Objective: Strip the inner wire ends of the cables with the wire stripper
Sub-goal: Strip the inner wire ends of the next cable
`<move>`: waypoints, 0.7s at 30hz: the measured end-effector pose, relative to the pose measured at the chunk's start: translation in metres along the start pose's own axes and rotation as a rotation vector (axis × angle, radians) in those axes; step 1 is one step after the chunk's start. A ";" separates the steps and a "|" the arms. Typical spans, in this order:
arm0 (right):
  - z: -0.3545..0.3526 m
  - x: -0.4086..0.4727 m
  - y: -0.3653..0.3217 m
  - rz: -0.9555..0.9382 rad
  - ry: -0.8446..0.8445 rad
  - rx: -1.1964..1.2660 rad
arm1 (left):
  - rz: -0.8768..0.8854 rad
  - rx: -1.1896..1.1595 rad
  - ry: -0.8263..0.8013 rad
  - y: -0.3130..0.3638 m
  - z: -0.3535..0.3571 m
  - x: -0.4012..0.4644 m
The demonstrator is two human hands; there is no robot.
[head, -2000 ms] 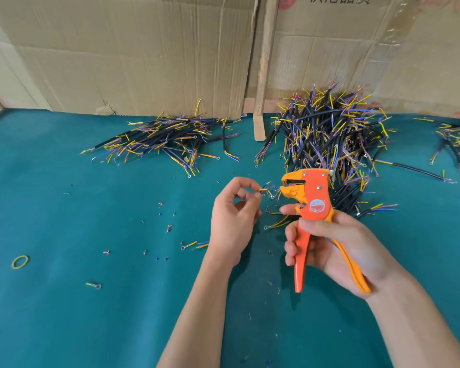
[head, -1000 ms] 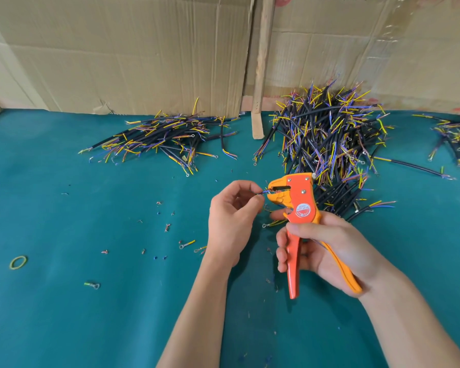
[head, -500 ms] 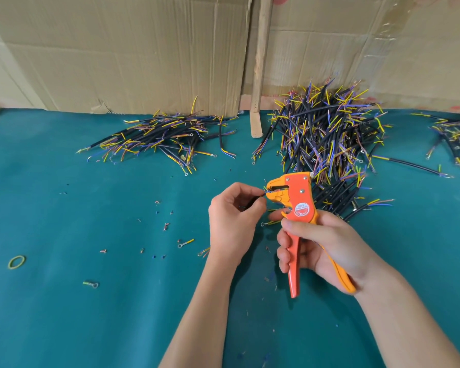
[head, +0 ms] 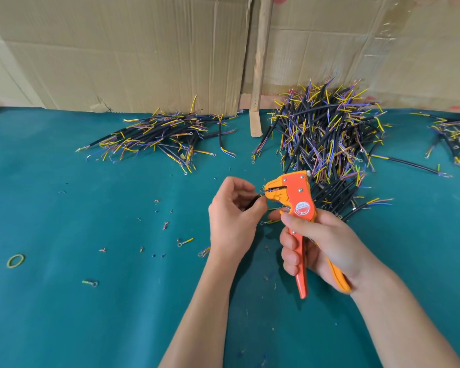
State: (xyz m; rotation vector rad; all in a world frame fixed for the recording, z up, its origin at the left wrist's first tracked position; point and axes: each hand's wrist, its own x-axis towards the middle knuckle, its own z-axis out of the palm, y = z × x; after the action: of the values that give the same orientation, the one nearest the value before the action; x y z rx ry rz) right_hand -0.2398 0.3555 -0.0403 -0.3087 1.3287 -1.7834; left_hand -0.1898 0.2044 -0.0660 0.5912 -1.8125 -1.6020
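Observation:
My left hand [head: 231, 216] pinches a short black cable [head: 253, 201] between thumb and fingers, most of it hidden in the fist. Its thin wire ends reach into the jaws of the orange wire stripper [head: 294, 196]. My right hand [head: 316, 243] grips the stripper's two handles, its head upright and jaws facing left. A large pile of black cables [head: 327, 136] with yellow, blue and purple inner wires lies right behind the stripper. A flatter pile of cables [head: 160, 136] lies at the back left.
The teal table cover [head: 91, 314] is strewn with insulation scraps [head: 165, 225] and a few cut ring terminals [head: 185, 242]. A yellow-green rubber band [head: 15, 260] lies at left. More cables [head: 454, 139] sit far right. Cardboard [head: 117, 49] and a wooden stick [head: 258, 75] stand behind.
My hands came together: the stripper moved left toward my left hand and the cable's wire ends went into its jaws. The handles are squeezed closer than two seconds ago.

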 end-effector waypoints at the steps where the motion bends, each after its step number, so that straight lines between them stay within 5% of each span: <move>1: 0.000 0.001 0.001 0.001 0.001 0.005 | 0.000 0.004 0.010 0.000 -0.001 0.000; 8: 0.003 0.005 0.005 -0.051 0.084 0.032 | 0.016 0.067 -0.054 -0.003 -0.005 0.001; 14: -0.004 0.002 -0.001 -0.118 -0.023 0.211 | 0.023 0.126 0.046 0.001 -0.003 0.000; 18: -0.016 -0.005 -0.010 -0.167 -0.128 0.311 | -0.098 -0.054 0.076 0.016 0.007 0.006; 21: -0.019 -0.010 -0.013 -0.201 -0.251 0.329 | -0.244 -0.273 -0.097 0.041 0.036 0.030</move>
State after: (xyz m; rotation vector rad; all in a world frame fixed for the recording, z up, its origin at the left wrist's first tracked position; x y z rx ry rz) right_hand -0.2521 0.3765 -0.0341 -0.4776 0.8369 -2.0190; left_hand -0.2331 0.2153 -0.0228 0.6343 -1.5968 -2.0327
